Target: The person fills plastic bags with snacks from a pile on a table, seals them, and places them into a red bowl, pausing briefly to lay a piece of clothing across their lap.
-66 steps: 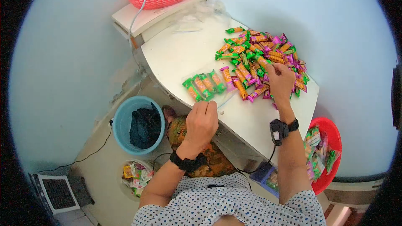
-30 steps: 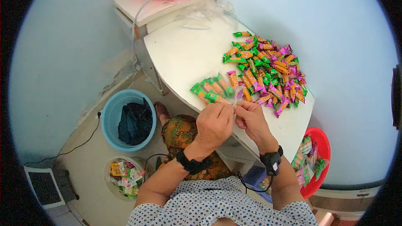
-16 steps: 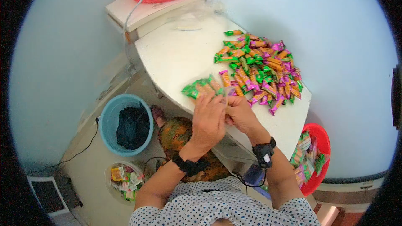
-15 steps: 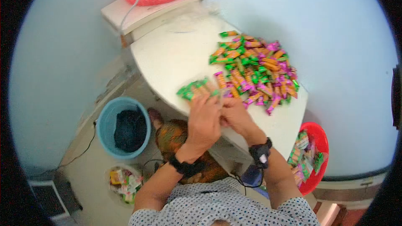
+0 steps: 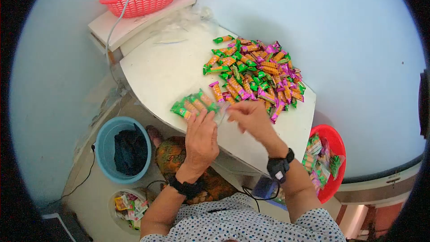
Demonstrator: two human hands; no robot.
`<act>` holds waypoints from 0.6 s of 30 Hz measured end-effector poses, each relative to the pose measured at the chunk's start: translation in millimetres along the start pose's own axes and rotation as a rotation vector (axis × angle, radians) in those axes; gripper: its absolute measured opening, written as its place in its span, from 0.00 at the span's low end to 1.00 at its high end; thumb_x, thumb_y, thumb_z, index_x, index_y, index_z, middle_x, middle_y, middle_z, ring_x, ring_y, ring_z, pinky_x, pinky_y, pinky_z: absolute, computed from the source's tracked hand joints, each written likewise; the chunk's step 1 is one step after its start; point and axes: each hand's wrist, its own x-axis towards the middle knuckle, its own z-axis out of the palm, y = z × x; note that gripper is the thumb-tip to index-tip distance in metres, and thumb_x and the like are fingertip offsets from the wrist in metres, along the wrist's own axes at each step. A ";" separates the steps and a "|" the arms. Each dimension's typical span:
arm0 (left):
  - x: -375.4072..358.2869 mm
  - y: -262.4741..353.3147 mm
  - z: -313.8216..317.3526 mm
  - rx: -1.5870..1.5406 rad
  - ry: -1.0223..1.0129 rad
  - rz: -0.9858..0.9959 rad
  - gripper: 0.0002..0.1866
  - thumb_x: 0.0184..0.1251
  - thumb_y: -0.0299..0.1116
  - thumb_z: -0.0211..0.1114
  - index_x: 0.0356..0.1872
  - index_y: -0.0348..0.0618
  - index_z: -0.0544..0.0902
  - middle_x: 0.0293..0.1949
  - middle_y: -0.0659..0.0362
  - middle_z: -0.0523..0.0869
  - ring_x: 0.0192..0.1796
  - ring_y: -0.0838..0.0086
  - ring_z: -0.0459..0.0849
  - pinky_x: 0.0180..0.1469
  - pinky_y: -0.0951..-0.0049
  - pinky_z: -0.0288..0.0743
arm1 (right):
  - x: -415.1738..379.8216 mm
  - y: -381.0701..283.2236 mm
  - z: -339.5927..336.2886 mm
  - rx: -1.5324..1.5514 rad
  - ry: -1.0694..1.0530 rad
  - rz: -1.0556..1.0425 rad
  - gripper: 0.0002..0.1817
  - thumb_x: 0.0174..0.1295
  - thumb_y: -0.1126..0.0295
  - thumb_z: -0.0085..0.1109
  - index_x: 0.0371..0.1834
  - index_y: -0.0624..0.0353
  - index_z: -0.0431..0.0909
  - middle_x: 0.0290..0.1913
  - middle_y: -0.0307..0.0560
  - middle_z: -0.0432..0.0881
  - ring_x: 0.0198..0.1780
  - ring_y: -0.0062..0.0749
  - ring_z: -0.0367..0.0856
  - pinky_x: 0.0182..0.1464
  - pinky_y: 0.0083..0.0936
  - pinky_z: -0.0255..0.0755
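A clear plastic bag [image 5: 221, 115] lies at the front edge of the white table, with several green-ended snack packets [image 5: 199, 101] side by side in it. My left hand [image 5: 201, 136] grips the bag from the near side, fingers over the lower ends of the packets. At the bag's right end, my right hand [image 5: 253, 120] is closed in a pinch on the plastic edge. Just beyond my right hand spreads a heap of small snack packets [image 5: 260, 69], orange with green or purple ends.
On the white table [image 5: 154, 69], loose clear bags [image 5: 192, 22] lie near the back. A red basket [image 5: 145, 2] of plastic stands on a raised white board. Beside the table are a red tub [image 5: 338, 152] of filled bags, a blue bucket [image 5: 104, 130] with dark cloth and a bin [image 5: 117, 217].
My hands have drawn apart a little, the right one now at the bag's right end. The packets in the bag show more plainly. The whole view has shifted slightly.
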 end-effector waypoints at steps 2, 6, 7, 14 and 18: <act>0.6 3.0 0.1 0.012 -0.002 -0.016 0.06 0.65 0.21 0.60 0.42 0.34 0.77 0.51 0.43 0.83 0.57 0.45 0.81 0.65 0.42 0.68 | 14.1 7.9 -18.4 -0.198 0.207 -0.214 0.09 0.61 0.68 0.64 0.35 0.64 0.85 0.23 0.43 0.84 0.23 0.26 0.80 0.27 0.27 0.73; -3.5 1.7 2.7 -0.004 -0.024 -0.032 0.09 0.63 0.20 0.60 0.44 0.36 0.77 0.55 0.43 0.82 0.60 0.45 0.79 0.69 0.42 0.64 | 40.7 1.2 -31.7 -0.689 0.454 -0.497 0.13 0.59 0.63 0.67 0.38 0.62 0.85 0.29 0.48 0.85 0.32 0.41 0.84 0.37 0.38 0.77; -3.9 1.3 3.2 -0.007 -0.027 -0.037 0.08 0.63 0.20 0.60 0.43 0.35 0.77 0.55 0.43 0.82 0.60 0.45 0.79 0.69 0.42 0.64 | 49.2 4.5 -31.0 -0.731 0.453 -0.513 0.17 0.58 0.57 0.68 0.38 0.61 0.84 0.34 0.53 0.83 0.39 0.50 0.83 0.41 0.43 0.76; -2.8 3.9 1.1 -0.014 -0.034 -0.051 0.10 0.62 0.19 0.61 0.44 0.34 0.76 0.54 0.43 0.83 0.62 0.45 0.78 0.68 0.42 0.65 | 85.8 9.1 -18.0 -1.044 0.406 -0.349 0.21 0.59 0.52 0.65 0.30 0.64 0.84 0.39 0.59 0.79 0.43 0.53 0.82 0.41 0.47 0.77; -3.6 1.9 1.5 0.001 -0.028 -0.045 0.11 0.62 0.19 0.61 0.45 0.33 0.77 0.55 0.44 0.82 0.62 0.45 0.78 0.68 0.42 0.66 | 91.9 18.3 -24.7 -1.035 0.468 -0.355 0.18 0.62 0.55 0.63 0.30 0.62 0.84 0.36 0.58 0.81 0.37 0.55 0.83 0.40 0.46 0.77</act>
